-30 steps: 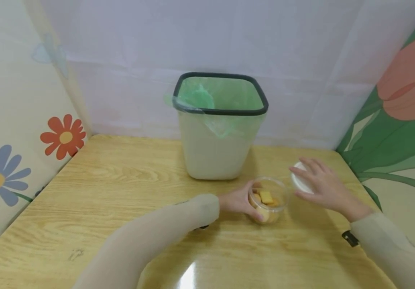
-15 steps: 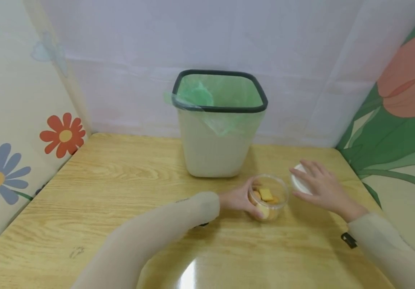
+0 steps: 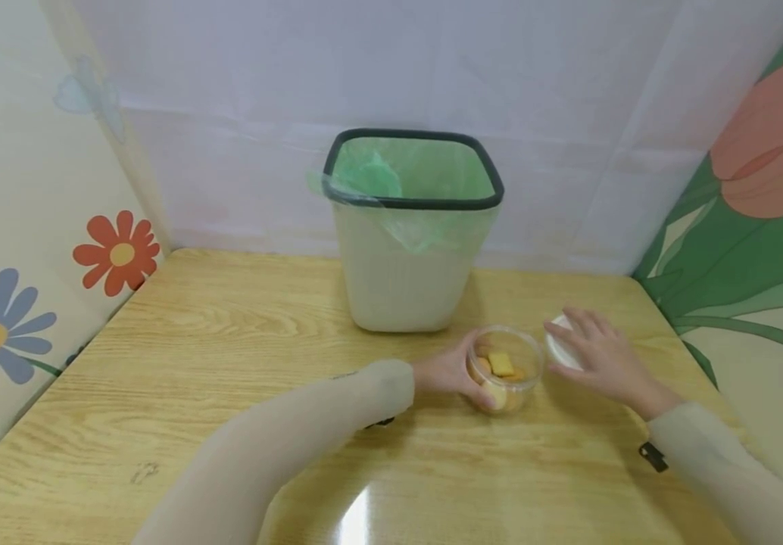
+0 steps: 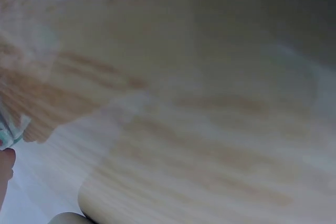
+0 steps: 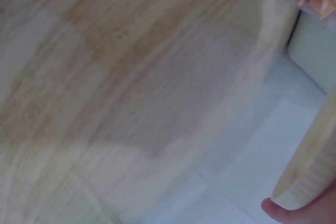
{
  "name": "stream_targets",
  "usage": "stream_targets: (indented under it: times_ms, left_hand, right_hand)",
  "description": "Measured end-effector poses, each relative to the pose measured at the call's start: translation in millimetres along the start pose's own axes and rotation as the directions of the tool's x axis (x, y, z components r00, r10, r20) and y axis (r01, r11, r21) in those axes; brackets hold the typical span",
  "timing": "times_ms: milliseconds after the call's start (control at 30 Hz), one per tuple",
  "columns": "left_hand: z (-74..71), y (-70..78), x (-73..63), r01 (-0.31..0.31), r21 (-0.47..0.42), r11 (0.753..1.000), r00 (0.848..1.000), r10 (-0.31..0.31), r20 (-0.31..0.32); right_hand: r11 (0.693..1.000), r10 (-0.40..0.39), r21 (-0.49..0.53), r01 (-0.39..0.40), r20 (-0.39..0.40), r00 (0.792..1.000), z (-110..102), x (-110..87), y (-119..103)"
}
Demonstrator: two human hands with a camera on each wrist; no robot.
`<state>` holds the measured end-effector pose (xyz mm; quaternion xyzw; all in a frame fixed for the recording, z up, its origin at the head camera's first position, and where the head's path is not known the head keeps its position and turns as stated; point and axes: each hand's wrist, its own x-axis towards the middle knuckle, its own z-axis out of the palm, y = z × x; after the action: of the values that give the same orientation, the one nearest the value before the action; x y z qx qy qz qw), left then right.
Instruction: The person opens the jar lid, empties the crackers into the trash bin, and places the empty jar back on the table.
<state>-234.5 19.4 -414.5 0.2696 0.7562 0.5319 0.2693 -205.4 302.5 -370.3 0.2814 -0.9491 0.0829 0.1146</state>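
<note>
Near the table's right side, my left hand (image 3: 449, 372) grips a clear round jar (image 3: 513, 390) from its left, thumb in front. Through its open top show several yellow and orange pieces (image 3: 500, 364), perhaps snacks or cut food. To the right of the jar, my right hand (image 3: 606, 367) holds a white round lid (image 3: 562, 344) tilted on edge, close to the jar's rim but apart from it. The right wrist view catches the lid's ridged side (image 5: 310, 182) with a fingertip (image 5: 273, 211) under it. Only a fingertip (image 4: 6, 163) shows at the left wrist view's edge.
A pale bin (image 3: 408, 284) with a dark rim and green liner bag (image 3: 425, 170) stands behind the jar. The wood-grain table (image 3: 228, 333) reaches back to a white cloth backdrop (image 3: 262, 68). Flower-patterned panels (image 3: 766, 280) close off both sides.
My right hand has shifted slightly left and toward me with the lid, a little nearer the jar. The left hand keeps its grip on the jar. The head view has tilted slightly down.
</note>
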Motion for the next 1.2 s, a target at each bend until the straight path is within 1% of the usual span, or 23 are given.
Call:
stream_targets:
  times_ms: [100,233,433,567,900,1000,1200]
  left_hand:
    - [-0.2,-0.7,1.1,-0.006,-0.019,1.0,1.0,0.006,0.002]
    - [-1.4,0.1,1.5,-0.021,-0.014,1.0,1.0,0.022,0.014]
    - [-2.2,0.6,1.7,-0.018,-0.01,1.0,1.0,0.019,0.024]
    - [-1.9,0.2,2.6,-0.022,-0.018,1.0,0.999,0.022,0.028]
    - [-3.2,-0.6,3.1,-0.029,0.003,1.0,1.0,0.029,0.01]
    - [-2.4,-0.1,2.2,-0.029,0.006,1.0,0.999,0.029,0.013]
    - [-1.3,1.1,1.3,-0.022,0.003,1.0,1.0,0.022,0.022]
  right_hand:
    - [1.0,-0.003,-0.006,0.003,0.007,1.0,4.2,0.0,0.9]
    - [1.0,-0.001,-0.002,0.001,0.01,1.0,8.8,-0.7,0.7]
    - [1.0,0.003,0.014,-0.003,0.033,0.999,15.0,-1.8,-0.1]
    - [1.0,-0.006,0.027,0.005,0.029,1.0,20.1,-3.1,1.3]
    - [0.999,0.005,0.035,-0.007,0.061,0.998,27.2,-2.1,3.2]
    - [0.999,0.015,0.034,-0.017,0.072,0.997,27.6,-3.2,2.9]
    - [0.995,0.068,0.056,-0.076,0.144,0.987,26.9,-5.1,0.7]
